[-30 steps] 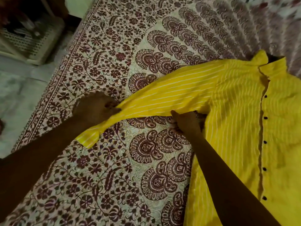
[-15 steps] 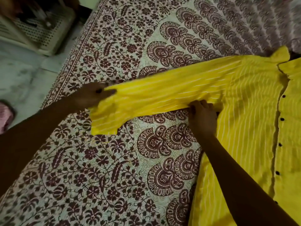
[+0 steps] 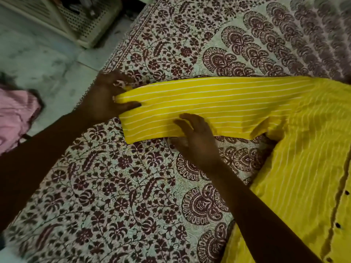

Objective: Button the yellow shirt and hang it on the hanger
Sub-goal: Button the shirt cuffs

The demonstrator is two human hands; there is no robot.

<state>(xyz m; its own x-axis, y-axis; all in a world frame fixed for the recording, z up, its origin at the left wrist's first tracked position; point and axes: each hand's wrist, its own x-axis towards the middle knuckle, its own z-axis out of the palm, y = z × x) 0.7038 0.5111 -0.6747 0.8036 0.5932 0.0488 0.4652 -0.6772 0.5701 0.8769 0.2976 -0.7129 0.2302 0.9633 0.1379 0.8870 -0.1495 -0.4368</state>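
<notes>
The cream bedspread printed with maroon flowers and paisley fans [image 3: 117, 196] is carrying everything, and the yellow shirt with thin white stripes [image 3: 303, 168] is lying flat across its right side, front up, its placket with small dark buttons [image 3: 338, 225] running down near the frame's right edge. No hanger is showing anywhere in view.

What is changing is the shirt's long striped sleeve [image 3: 209, 109]. A second ago it was hanging lifted and twisted from the left hand; now it is lying stretched out flat on the bedspread, reaching leftward from the shoulder. The left hand [image 3: 106, 99] is pinching the cuff end, thumb on top of the cloth and the other fingers curled at its edge. The right hand [image 3: 197, 141], which was tucked at the armpit before, is now pressing on the sleeve's lower edge with its fingers spread and extended. This is looking like smoothing and straightening, so the garment is probably being readied for the hanger, with that step not yet done.

As for containers, a pale perforated plastic basket [image 3: 83, 25] is standing on the floor beyond the bed's corner; dark items are sitting inside it, too blurred to identify. A pink cloth [image 3: 15, 118] is lying on the floor at the left edge.
</notes>
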